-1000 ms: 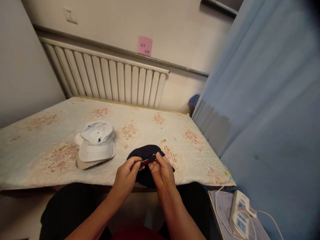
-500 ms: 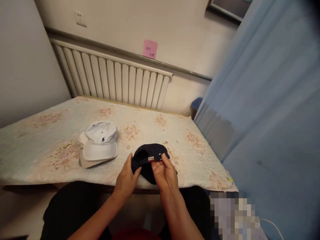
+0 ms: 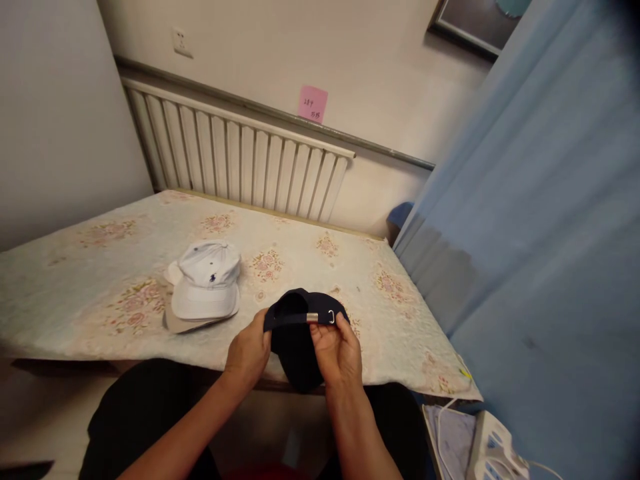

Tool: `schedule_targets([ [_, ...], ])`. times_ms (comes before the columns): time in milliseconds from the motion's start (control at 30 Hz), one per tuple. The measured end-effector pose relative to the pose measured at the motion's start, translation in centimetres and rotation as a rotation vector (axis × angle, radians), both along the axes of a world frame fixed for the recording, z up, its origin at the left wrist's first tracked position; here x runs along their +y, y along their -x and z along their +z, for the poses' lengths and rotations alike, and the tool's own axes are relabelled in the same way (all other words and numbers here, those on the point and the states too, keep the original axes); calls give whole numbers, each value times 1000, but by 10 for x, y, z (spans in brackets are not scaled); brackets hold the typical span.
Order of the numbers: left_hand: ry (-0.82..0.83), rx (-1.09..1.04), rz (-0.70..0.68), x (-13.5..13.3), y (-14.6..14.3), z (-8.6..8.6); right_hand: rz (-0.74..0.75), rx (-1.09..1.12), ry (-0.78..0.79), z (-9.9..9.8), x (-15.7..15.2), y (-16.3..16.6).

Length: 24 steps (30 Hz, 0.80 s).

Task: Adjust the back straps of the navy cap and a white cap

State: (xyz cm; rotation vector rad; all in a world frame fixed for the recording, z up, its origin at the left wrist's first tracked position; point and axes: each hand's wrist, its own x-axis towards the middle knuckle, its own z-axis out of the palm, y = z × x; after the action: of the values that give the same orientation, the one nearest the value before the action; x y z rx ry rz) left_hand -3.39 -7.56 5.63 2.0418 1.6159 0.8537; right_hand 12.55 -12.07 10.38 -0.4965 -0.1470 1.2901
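Note:
Between my hands is a dark navy baseball cap [image 3: 300, 357], its back strap facing me and its brim hanging down over the bed's near edge. My left hand [image 3: 250, 350] grips the cap's left side by the rim. My right hand [image 3: 336, 347] pinches the right end of the strap, close to the metal buckle [image 3: 312, 318] and a small metal ring. Left of my hands, a white cap [image 3: 207, 280] with a small dark logo lies on top of a beige cap [image 3: 175, 321], which is mostly hidden.
A flowered sheet covers the bed [image 3: 295, 247]. Behind it are a white radiator [image 3: 240, 153] and a pink note [image 3: 313, 104] on the wall. A blue curtain [image 3: 525, 233] hangs at the right. A white device [image 3: 495, 447] with a cable sits at the lower right.
The navy cap has tilted so its brim hangs lower and its strap shows more fully. My left fingers have closed further around its side. The view has shifted slightly.

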Motion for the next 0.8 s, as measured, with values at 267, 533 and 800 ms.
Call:
schedule_targets([
  [267,7,260,1,22,-4,9,29,0,126,-37,18,-10],
  [533,131,182,26,53,-22,-20,-30,-40,210,-67,40,-23],
  [800,326,-162,85,45,-28,-68,-43,-72,186,-81,45,-28],
])
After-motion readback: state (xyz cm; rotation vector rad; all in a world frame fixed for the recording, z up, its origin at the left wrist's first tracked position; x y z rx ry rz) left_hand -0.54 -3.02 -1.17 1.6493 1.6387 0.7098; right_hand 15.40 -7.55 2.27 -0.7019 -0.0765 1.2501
